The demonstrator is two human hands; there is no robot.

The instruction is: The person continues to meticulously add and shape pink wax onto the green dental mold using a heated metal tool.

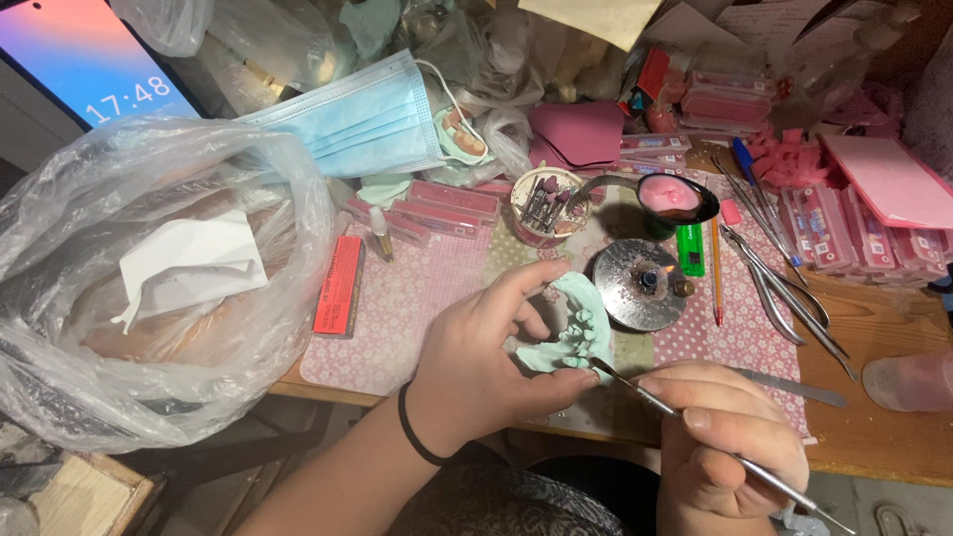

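At centre frame my left hand (476,362) pinched the pale green dental cast (574,333) between thumb and fingers, just above the surface (874,328). My right hand (725,437), lower right, was closed in a pen grip on the metal carving tool (695,432), tip touching the cast. Step judged: detail work on the cast. Next move called for a steady, light stroke. The small burner (643,285) stood lit close behind.

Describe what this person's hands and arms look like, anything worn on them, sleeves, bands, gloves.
Both hands are bare, no gloves or rings visible. The left hand has a thin black band around the wrist, and its forearm is uncovered, with no sleeve in view. The right hand shows short, unpainted nails; its wrist is out of frame.
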